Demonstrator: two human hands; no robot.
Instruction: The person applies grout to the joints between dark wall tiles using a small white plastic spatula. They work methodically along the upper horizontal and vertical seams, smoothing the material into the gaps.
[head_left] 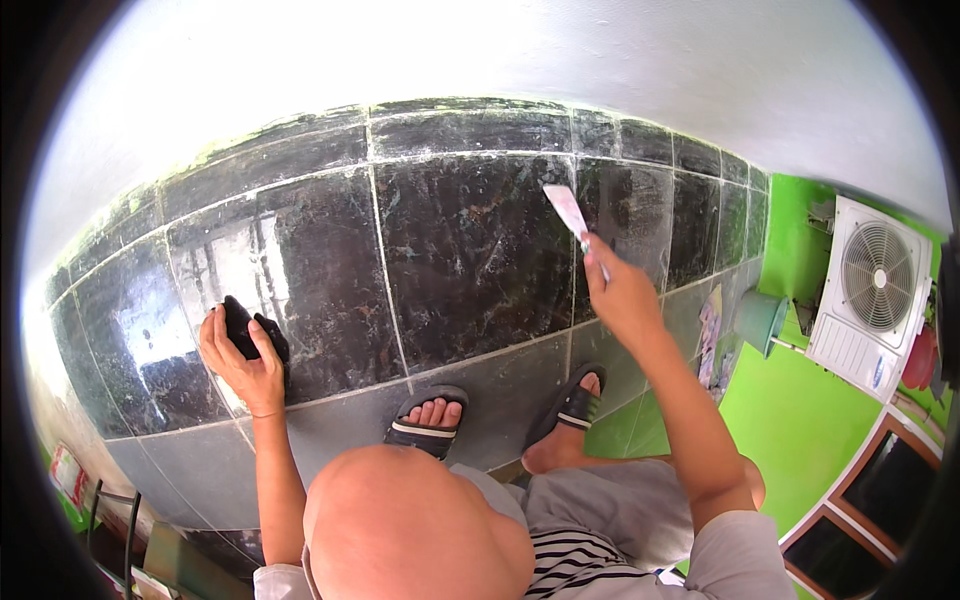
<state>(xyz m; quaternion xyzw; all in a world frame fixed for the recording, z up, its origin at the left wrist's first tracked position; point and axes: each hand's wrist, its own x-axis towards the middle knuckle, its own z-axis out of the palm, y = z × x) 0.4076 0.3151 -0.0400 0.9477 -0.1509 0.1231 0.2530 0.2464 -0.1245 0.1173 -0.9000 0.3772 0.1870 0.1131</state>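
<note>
Right hand [622, 290] clenched on putty knife [567, 212], blade over black tile [480, 260]. Left hand [245, 372] half-curled, fingers and thumb gripping black object [238, 325]; exact kind unclear.

Brightly lit white wall [600, 60], green wall [785, 400], grey tiles [505, 390], white air-conditioner unit [868, 300], brown-framed dark panes [885, 478]
</note>
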